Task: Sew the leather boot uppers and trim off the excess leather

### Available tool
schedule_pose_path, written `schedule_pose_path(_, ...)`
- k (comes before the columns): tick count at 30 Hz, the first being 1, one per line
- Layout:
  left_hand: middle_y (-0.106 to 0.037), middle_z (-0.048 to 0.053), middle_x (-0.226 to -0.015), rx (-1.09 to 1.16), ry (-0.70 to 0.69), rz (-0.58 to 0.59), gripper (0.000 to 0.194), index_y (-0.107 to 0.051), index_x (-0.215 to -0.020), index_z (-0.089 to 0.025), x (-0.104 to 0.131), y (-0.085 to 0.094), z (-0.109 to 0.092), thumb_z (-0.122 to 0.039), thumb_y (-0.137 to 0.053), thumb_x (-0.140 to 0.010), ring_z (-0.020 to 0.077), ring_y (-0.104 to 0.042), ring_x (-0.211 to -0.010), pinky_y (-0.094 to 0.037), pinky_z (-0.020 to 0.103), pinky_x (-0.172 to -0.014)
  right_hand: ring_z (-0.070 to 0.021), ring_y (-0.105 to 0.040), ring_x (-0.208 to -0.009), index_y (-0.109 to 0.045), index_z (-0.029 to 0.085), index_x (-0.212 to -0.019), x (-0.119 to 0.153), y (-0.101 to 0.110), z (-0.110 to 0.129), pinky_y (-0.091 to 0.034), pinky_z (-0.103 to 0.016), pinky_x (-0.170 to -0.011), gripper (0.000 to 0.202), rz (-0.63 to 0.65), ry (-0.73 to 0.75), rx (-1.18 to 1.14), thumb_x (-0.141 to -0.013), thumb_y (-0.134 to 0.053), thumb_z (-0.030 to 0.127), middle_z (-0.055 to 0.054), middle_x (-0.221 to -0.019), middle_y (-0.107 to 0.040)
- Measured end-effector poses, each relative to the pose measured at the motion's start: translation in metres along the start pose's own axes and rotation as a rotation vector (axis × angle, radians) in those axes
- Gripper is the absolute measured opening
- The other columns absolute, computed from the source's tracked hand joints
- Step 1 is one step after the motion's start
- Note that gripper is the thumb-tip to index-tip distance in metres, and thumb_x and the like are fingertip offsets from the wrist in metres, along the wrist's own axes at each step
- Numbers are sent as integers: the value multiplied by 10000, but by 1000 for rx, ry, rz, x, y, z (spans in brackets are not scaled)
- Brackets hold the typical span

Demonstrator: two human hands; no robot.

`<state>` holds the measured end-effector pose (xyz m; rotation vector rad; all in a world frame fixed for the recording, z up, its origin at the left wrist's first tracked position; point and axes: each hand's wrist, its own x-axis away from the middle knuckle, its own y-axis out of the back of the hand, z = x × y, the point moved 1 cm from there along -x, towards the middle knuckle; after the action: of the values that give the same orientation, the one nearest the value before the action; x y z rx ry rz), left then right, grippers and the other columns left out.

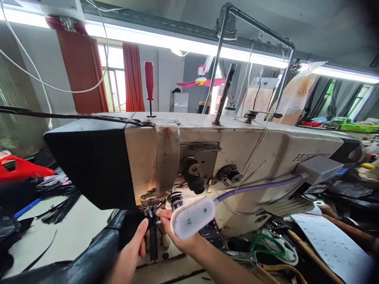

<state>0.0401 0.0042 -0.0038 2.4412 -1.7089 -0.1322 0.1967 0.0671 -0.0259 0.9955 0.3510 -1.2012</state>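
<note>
A large white sewing machine [254, 150] with a black end cover fills the middle of the view. My left hand [134, 244] is below its needle area, thumb and fingers closed on black leather [97, 252] that trails to the lower left. A narrow black strip [153, 238] hangs between my hands. My right hand [188, 242] reaches in from the right, its fingertips pinched together beside the presser foot. What those fingers hold, if anything, I cannot make out. An oval white lamp [194, 217] on a purple flexible neck hides part of that hand.
Scissors [242, 256], a green-handled tool [268, 244] and a phone [213, 232] lie right of my right hand. White paper [334, 240] is farther right. A red-handled screwdriver [149, 81] stands on top of the machine. Black scraps [57, 207] lie on the left.
</note>
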Motion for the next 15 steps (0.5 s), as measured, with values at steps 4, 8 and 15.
schedule_pose_path(4, -385, -17, -381, 27, -33, 52, 627, -486, -408, -233, -12, -3, -4, -738, -479, -778, 139, -369, -450, -343, 275, -516, -192, -692, -914, -711, 189, -885, 0, -3, 1, -538, -274, -883, 248, -14, -12, -19, -877, -467, 231, -59, -906, -740)
schedule_pose_path(8, -390, -21, -392, 56, -31, 94, 611, -473, -398, -215, -27, 2, -4, -713, -537, -746, 118, -360, -454, -332, 263, -530, -195, -680, -934, -715, 205, -866, -1, -7, 1, -530, -281, -898, 254, -29, -21, -3, -911, -479, 288, -56, -857, -728)
schedule_pose_path(15, -452, -16, -438, 101, 78, 55, 565, -530, -507, -215, -29, 3, 14, -718, -523, -766, 136, -413, -477, -377, 264, -498, -177, -685, -884, -731, 219, -904, 0, -10, -2, -535, -260, -856, 162, -29, -38, 54, -877, -592, 297, -46, -871, -728)
